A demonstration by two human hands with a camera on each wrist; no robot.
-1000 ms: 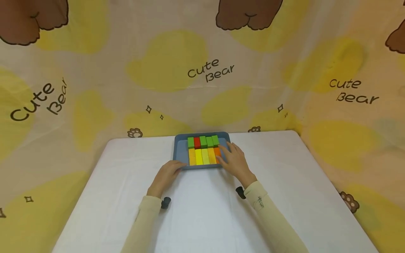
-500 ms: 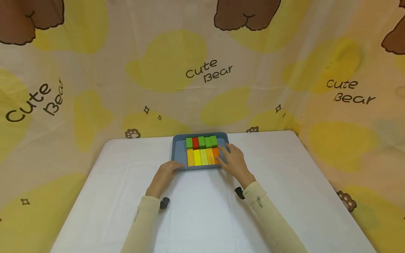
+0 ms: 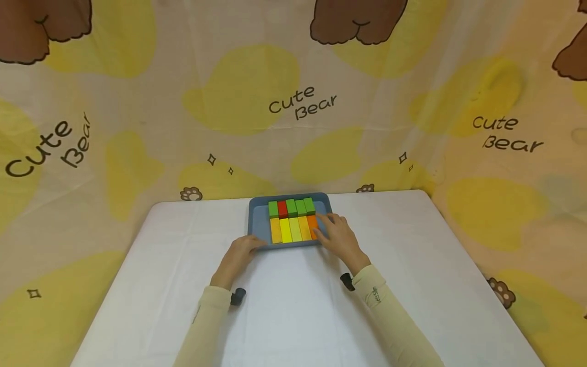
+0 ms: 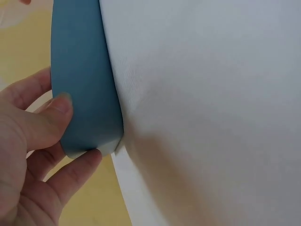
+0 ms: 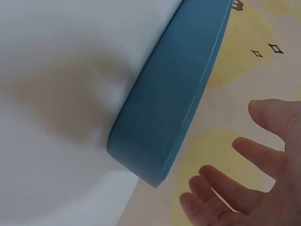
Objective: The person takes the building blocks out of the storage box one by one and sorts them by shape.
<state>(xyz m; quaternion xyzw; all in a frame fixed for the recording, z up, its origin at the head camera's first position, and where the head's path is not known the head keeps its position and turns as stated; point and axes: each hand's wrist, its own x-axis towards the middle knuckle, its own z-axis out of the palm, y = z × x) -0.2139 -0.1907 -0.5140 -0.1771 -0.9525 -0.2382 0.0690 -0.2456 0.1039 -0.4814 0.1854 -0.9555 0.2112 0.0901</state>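
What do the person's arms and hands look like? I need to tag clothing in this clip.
Both hands, left hand and right hand, are bare. Long cream sleeves reach the wrists; the right sleeve carries small dark lettering. A small black camera sits at each wrist.

a white table (image 3: 293, 316) stands before a yellow "cute bear" backdrop cloth (image 3: 238, 92).
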